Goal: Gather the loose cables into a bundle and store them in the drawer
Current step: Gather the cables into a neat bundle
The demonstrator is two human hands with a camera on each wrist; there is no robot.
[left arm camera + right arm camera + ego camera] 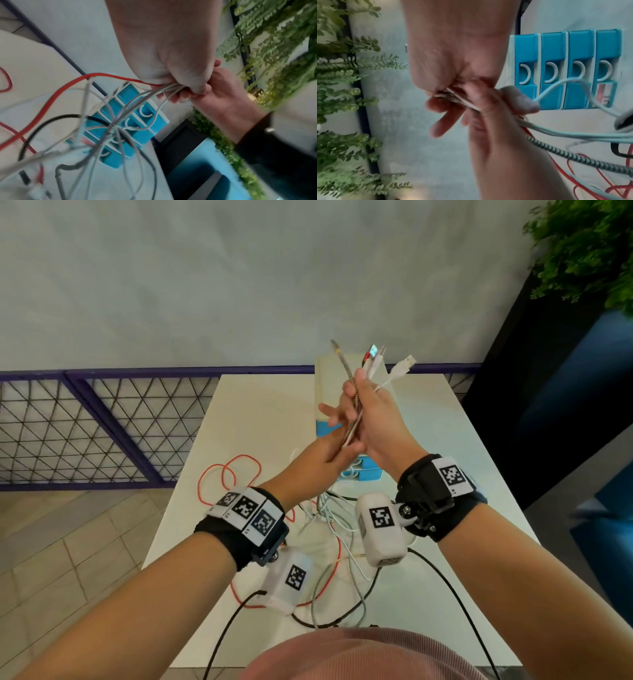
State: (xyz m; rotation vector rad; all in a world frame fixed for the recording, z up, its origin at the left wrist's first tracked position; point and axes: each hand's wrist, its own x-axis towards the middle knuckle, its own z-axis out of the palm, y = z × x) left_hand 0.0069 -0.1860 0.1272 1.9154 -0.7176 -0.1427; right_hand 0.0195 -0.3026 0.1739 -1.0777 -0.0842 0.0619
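Both hands are raised above the white table (260, 412), holding a bunch of cables (356, 409). My right hand (376, 412) grips the bunch near its top, where a white USB plug (407, 361) and other plugs stick up. Just below, my left hand (335, 446) pinches the same cables under its thumb, its fingers stretched out. The strands hang down in loose loops: red cable (239, 470), braided grey cable (556, 152), white ones (106, 102). Behind the hands stands a blue-and-white drawer unit (565, 54) with its drawers shut.
Black leads (445, 587) from the wrist cameras trail over the table's near part. A purple mesh fence (85, 422) runs behind the table on the left. At the right stand a leafy plant (589, 244) and blue seating (582, 405).
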